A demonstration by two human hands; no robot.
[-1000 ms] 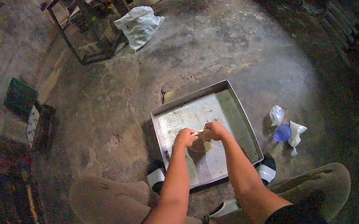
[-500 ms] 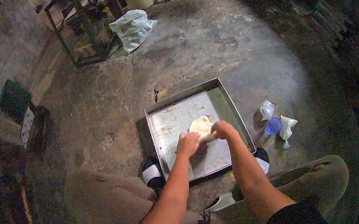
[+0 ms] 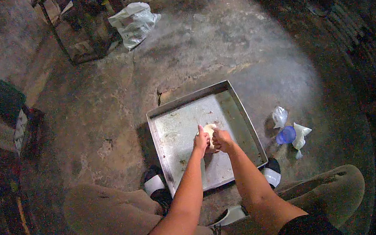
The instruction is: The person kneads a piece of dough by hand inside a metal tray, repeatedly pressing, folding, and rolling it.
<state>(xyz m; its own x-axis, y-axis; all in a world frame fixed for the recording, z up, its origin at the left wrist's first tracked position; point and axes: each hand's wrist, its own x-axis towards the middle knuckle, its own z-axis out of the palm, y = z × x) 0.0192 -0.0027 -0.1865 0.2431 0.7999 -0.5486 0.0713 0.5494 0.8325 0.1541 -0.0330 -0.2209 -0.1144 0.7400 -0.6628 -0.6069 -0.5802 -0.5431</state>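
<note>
A pale lump of dough (image 3: pixel 209 130) is squeezed between my two hands over a shallow square metal tray (image 3: pixel 174 124). My left hand (image 3: pixel 201 141) grips its left side, fingers curled and thumb pointing away from me. Against the right side, my right hand (image 3: pixel 222 140) is closed with the fingers bent into the dough. Most of the lump is covered by my hands, so only its far part and a little between the fists shows. Small dark marks and bits dot the tray's bottom.
To the tray's right on the concrete floor are a blue cup (image 3: pixel 286 135), a knotted clear bag (image 3: pixel 280 116) and a bag of white stuff (image 3: pixel 302 135). A white sack (image 3: pixel 135 25) lies farther off. My sandalled feet flank the tray. At left stands a green-topped object (image 3: pixel 7 99).
My hands have drawn closer together and closed round the dough. The wider, flattened piece is now bunched between them, with less of it showing.
</note>
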